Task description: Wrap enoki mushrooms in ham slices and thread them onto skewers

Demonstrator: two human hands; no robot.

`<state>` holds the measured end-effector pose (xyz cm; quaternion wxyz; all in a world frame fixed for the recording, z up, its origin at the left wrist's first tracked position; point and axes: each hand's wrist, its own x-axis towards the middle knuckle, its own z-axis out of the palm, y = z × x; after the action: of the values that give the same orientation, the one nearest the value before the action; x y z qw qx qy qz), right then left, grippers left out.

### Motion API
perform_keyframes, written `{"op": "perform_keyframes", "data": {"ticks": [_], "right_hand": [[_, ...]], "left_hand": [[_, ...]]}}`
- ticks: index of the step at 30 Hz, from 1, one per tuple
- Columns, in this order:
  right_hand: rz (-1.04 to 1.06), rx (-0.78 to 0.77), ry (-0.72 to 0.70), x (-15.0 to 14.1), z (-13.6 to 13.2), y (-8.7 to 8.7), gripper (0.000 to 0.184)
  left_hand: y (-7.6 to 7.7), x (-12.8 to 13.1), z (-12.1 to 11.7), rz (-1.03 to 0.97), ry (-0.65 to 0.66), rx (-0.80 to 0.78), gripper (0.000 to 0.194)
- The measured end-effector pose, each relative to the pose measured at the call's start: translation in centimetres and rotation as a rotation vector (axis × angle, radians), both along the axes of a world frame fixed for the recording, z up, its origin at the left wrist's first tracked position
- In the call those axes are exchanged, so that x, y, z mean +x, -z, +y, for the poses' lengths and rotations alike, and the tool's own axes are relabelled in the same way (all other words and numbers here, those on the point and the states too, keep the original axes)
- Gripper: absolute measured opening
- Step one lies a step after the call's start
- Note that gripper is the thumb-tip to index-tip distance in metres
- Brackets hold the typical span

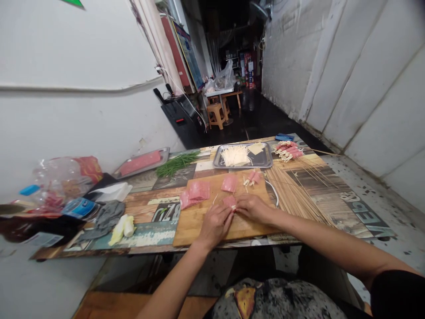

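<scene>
Both my hands meet over a wooden cutting board. My left hand and my right hand pinch a small pink slice of meat between their fingertips, apparently rolling it. More pink slices lie on the board: a stack to the left and one slice farther back. A few finished little rolls lie at the board's far edge.
A metal tray holds enoki mushrooms. Bamboo skewers lie spread to the right, skewered rolls behind them. At the left are green chives, a tray with a block of meat, cloths and plastic bags.
</scene>
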<state>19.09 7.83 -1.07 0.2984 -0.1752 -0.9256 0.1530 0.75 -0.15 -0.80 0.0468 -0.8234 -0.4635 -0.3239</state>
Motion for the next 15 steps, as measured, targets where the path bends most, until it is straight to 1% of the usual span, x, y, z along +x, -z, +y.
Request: {"op": "perform_keyframes", "data": {"ticks": [4,7,11,13,15], "right_hand": [[0.019,-0.117,-0.024,-0.2,0.4,-0.1,0.020],[0.031,-0.194,0.025,-0.2,0.5,0.0,0.016],[0.041,-0.270,0.113,-0.1,0.4,-0.1,0.008],[0.020,-0.298,0.143,-0.1,0.2,-0.4,0.009],[-0.013,-0.257,0.134,-0.1,0.0,-0.8,0.012]], "left_hand": [[0.3,0.1,-0.1,-0.020,-0.066,-0.042,0.021],[0.0,0.3,0.1,-0.102,-0.105,-0.097,0.019],[-1.1,0.5,0.5,-0.169,-0.184,-0.285,0.017],[-1.7,0.5,0.8,-0.211,-0.174,-0.379,0.015],[-1.9,0.4,1.1,-0.255,-0.157,-0.443,0.014]]}}
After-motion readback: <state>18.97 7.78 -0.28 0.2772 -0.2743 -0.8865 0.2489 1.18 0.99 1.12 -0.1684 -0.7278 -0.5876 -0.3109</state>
